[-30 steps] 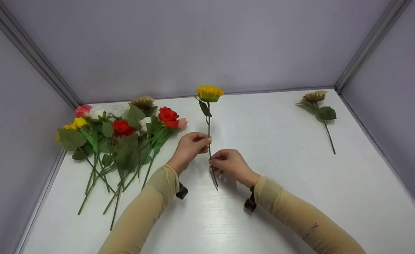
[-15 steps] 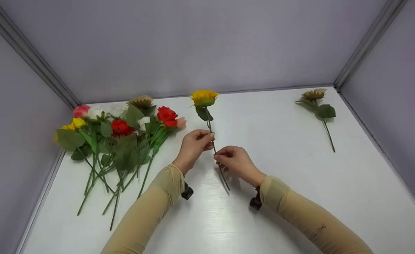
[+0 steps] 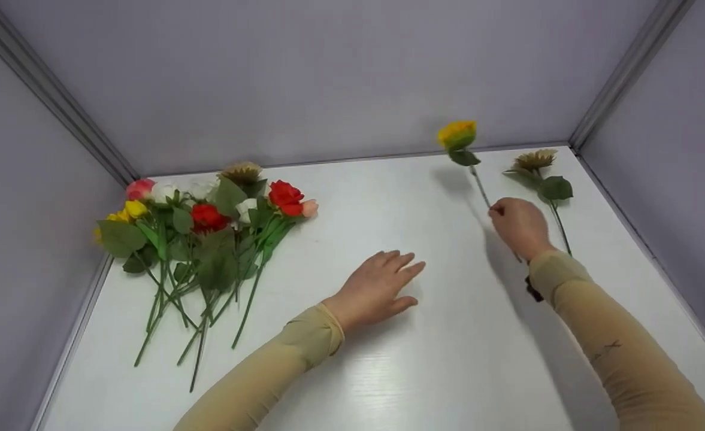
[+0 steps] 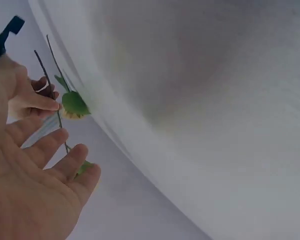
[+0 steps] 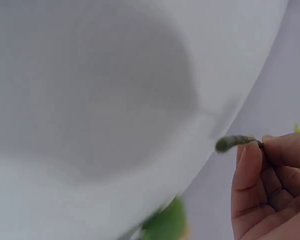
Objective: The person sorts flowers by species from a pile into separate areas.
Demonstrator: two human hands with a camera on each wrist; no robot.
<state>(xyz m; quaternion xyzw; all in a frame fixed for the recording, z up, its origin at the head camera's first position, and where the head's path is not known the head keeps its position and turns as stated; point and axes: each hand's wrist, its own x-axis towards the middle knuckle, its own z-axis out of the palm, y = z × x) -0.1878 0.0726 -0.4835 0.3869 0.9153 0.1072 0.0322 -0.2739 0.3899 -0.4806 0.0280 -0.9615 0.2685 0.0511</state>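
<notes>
My right hand (image 3: pixel 521 227) pinches the green stem of a yellow sunflower (image 3: pixel 459 136), held above the table with its bloom tilted up and to the left. In the right wrist view the cut end of the stem (image 5: pixel 229 143) pokes out between thumb and fingers. My left hand (image 3: pixel 376 290) holds nothing; its fingers are spread over the middle of the table. The left wrist view shows that palm (image 4: pixel 35 185) with the fingers extended. To the right of the right hand lies a beige sunflower (image 3: pixel 535 160) with green leaves.
A heap of artificial flowers lies at the left, with red roses (image 3: pixel 286 197), yellow tulips (image 3: pixel 135 209), white blooms and another beige sunflower (image 3: pixel 241 173). Their stems point toward the front of the white table (image 3: pixel 448 359). Grey walls (image 3: pixel 352 78) enclose the back and sides.
Both hands held the yellow sunflower's stem earlier. The left hand has let go and spread its fingers, while the right hand has carried the flower rightward, close to the beige sunflower.
</notes>
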